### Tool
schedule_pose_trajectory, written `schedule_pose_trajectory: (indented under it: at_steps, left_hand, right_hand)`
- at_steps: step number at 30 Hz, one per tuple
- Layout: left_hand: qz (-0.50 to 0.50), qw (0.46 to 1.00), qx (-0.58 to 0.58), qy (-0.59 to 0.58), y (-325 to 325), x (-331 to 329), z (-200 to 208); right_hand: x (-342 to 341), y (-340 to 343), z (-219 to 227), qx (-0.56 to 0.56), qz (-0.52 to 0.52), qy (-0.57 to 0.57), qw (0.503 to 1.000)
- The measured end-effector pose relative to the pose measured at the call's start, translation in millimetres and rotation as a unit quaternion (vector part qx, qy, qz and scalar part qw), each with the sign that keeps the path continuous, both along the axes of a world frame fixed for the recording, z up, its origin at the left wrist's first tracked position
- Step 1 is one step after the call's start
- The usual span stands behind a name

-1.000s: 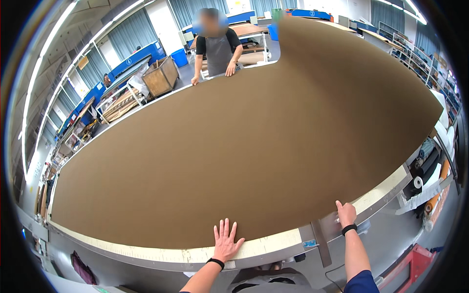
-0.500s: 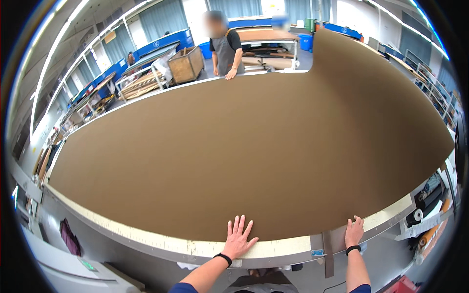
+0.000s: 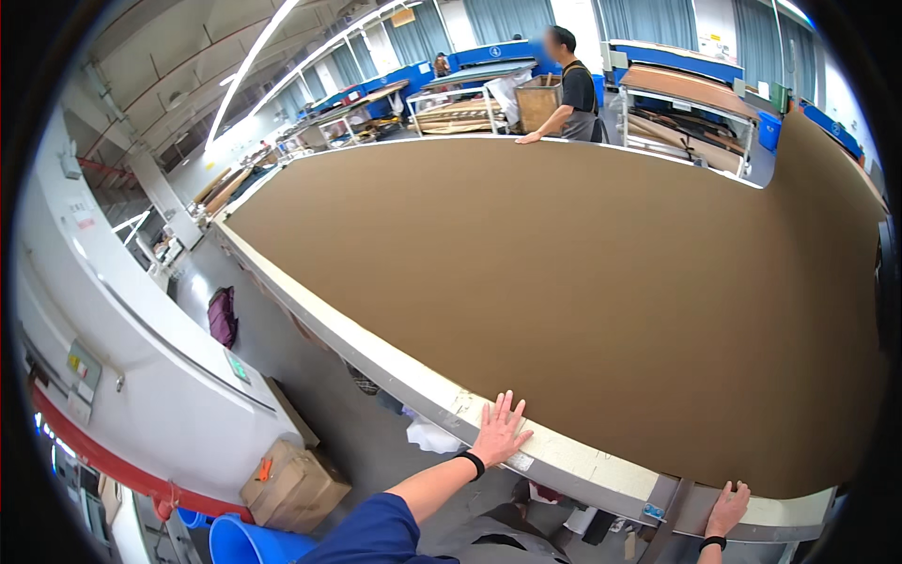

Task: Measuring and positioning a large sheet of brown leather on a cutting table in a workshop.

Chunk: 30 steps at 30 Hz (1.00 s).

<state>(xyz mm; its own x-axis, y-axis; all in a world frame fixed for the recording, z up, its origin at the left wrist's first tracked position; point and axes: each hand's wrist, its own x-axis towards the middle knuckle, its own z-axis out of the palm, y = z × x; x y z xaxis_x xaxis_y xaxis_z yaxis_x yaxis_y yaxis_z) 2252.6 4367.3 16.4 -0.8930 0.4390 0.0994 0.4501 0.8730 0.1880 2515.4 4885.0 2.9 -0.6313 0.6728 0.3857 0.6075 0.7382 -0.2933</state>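
A wide brown sheet of cloth-like material (image 3: 526, 282) covers most of a long pale-edged table (image 3: 366, 348). At its near edge my left hand (image 3: 501, 430) lies with fingers spread, the fingertips by the sheet's border and the palm on the table rim. Farther right, my right hand (image 3: 728, 509) rests on the rim at the sheet's near edge, fingers slightly bent and apart. Between the hands, a dark strip (image 3: 675, 512) hangs over the rim beside a small blue fitting (image 3: 653, 511). Toward the right the sheet rises in a curve.
Across the table a person in a grey apron (image 3: 575, 94) has a hand on the far edge. Behind stand loaded racks (image 3: 691, 99) and a wooden crate (image 3: 538, 101). Lower left are a cardboard box (image 3: 293, 487), a blue bin (image 3: 254, 540) and a white machine with a red band (image 3: 132, 461).
My view has swung left, bringing in the aisle, box and white machine. Both hands stay at the sheet's near edge. The person opposite has turned toward the left.
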Motion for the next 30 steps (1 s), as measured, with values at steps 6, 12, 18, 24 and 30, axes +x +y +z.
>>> schedule_pose_trajectory:
  at_steps: [6,12,18,24,30]
  left_hand:
    - [0.058,0.997,-0.002,0.045,18,15,-9]
    - [0.065,0.996,0.001,0.055,19,10,-8]
    - [0.065,0.995,0.008,0.077,12,15,0]
    - [0.049,0.994,0.021,0.091,23,20,-1]
    - [0.037,0.997,0.041,0.06,17,13,-9]
  right_hand:
    - [4,6,-8,0.022,0.004,0.051,0.998]
    - [-1,-5,1,-0.001,-0.02,0.056,0.998]
    - [-4,-8,8,-0.031,-0.015,0.037,0.999]
    - [7,-1,10,-0.082,-0.055,0.029,0.995]
    - [7,-17,21,-0.145,-0.088,0.067,0.983]
